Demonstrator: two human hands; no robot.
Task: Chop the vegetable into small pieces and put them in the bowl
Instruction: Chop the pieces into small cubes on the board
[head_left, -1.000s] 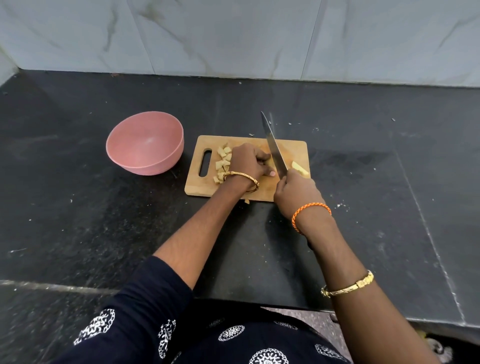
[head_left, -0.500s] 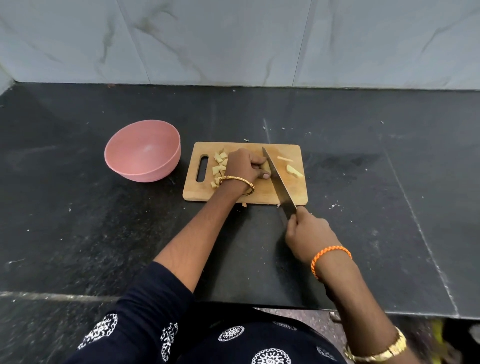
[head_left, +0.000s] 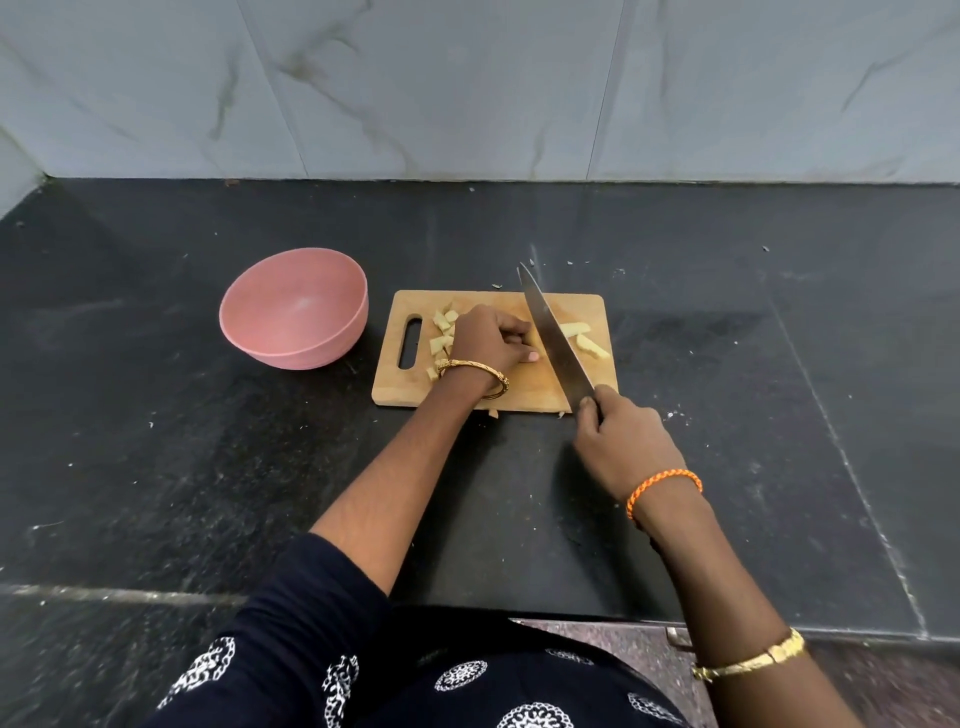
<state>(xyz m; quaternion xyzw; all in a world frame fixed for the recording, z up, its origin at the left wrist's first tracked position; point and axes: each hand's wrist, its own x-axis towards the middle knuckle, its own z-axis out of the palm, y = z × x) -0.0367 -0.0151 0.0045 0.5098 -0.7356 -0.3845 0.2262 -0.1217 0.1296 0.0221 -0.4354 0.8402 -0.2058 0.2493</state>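
Observation:
A wooden cutting board (head_left: 519, 397) lies on the black counter. Several small pale vegetable pieces (head_left: 443, 332) sit near its handle slot, and two longer strips (head_left: 584, 336) lie at its right side. My left hand (head_left: 491, 340) has its fingers curled over a piece of vegetable in the board's middle; the piece itself is mostly hidden. My right hand (head_left: 621, 441) grips the handle of a long knife (head_left: 553, 338), whose blade slants across the board just right of my left fingers. An empty pink bowl (head_left: 294, 307) stands left of the board.
The black stone counter (head_left: 727, 364) runs to a pale marble-tiled wall at the back. A few small scraps lie by the board's front edge (head_left: 492, 413) and behind it. The counter's front edge is close to my body.
The knife was drawn back toward me half a second ago; now its blade has slid forward across the board again. My left hand has stayed on the vegetable.

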